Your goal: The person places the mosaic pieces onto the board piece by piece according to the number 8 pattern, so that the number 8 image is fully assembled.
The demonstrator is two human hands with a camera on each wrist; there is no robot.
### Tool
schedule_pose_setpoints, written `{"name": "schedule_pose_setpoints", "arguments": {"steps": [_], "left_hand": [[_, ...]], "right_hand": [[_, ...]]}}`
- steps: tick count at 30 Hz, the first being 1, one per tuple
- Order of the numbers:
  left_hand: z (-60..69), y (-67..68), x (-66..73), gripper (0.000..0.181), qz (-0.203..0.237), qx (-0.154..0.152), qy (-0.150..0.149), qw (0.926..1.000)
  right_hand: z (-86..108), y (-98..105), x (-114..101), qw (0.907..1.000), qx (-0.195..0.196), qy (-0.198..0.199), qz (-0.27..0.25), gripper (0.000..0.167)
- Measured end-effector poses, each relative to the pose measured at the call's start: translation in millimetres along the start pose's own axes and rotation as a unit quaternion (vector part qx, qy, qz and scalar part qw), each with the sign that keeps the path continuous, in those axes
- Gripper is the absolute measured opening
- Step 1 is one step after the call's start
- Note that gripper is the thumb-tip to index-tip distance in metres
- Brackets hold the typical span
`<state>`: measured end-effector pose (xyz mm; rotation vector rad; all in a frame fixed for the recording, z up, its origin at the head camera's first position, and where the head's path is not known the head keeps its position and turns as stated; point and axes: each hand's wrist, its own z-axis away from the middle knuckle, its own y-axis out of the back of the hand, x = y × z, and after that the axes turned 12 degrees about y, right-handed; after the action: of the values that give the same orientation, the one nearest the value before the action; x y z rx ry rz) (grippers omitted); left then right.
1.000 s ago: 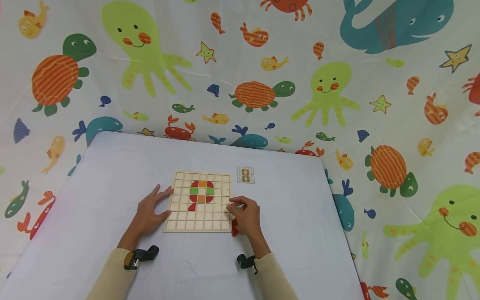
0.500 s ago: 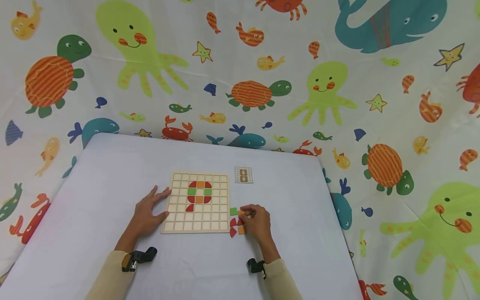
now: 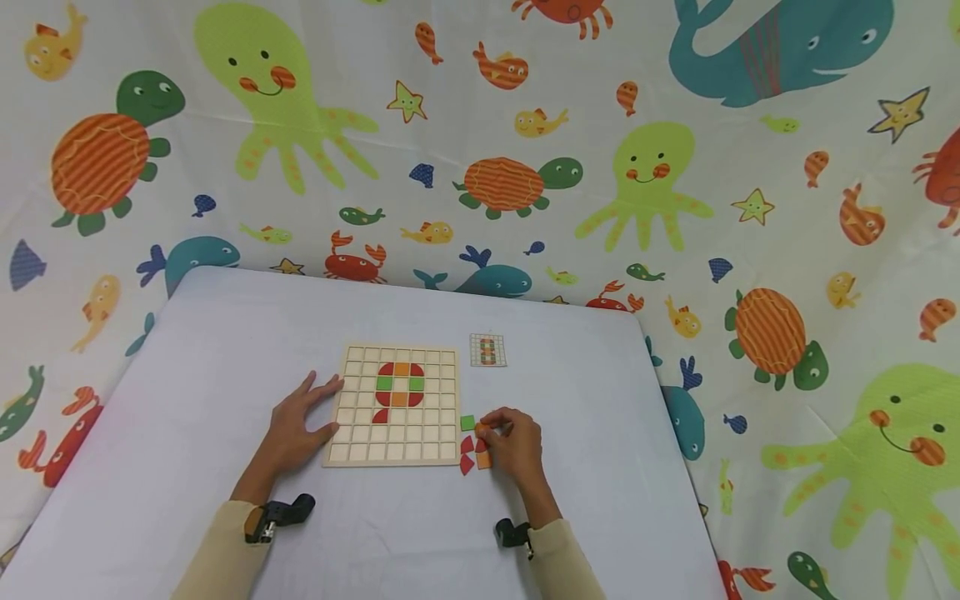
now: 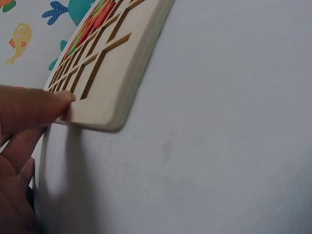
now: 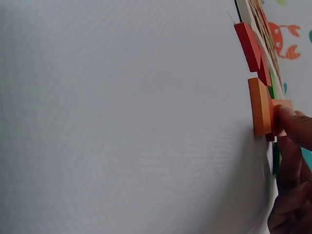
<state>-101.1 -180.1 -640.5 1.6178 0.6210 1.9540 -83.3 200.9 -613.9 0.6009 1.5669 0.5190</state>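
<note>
A wooden grid board bears a ring of red, orange and green pieces around a bare cell, with one red piece just below. At its left edge rests my left hand, fingers spread; in the left wrist view the thumb of that hand touches the board's rim. Right of the board, my right hand pinches an orange square between thumb and fingers. The right wrist view shows this orange square tilted up beside another orange square.
Beside the board's right edge lie a green square, several red pieces and the other orange square. A small pattern card is on the white table behind them. A sea-animal cloth hangs at the back.
My right hand has moved right from the board's edge, uncovering the green square and red pieces, and has taken hold of an orange square, now tilted. My left hand stays at the board.
</note>
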Motion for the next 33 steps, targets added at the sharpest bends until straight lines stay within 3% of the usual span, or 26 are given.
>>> {"name": "schedule_pose_setpoints", "arguments": {"steps": [7,16,26,33], "left_hand": [[1.0,0.5,2.1,0.075,0.001,-0.003,0.002,1.0000],[1.5,0.8,2.9,0.075,0.004,0.000,-0.004,1.0000],[-0.1,-0.2,1.6,0.075,0.000,-0.007,0.003,1.0000],[-0.4,0.0,0.7,0.075,-0.002,-0.006,0.005,1.0000]], "right_hand": [[-3.0,2.8,-1.0,0.9992,0.003,-0.001,-0.040,0.010],[-9.9,-9.6,-22.3,0.9922,-0.003,-0.024,-0.122,0.005],[-19.3,-42.7,-50.5,0.9924,-0.021,0.011,-0.121,0.005],[-25.7,-66.3,-67.8,0.9933,-0.035,0.010,-0.110,0.005]]}}
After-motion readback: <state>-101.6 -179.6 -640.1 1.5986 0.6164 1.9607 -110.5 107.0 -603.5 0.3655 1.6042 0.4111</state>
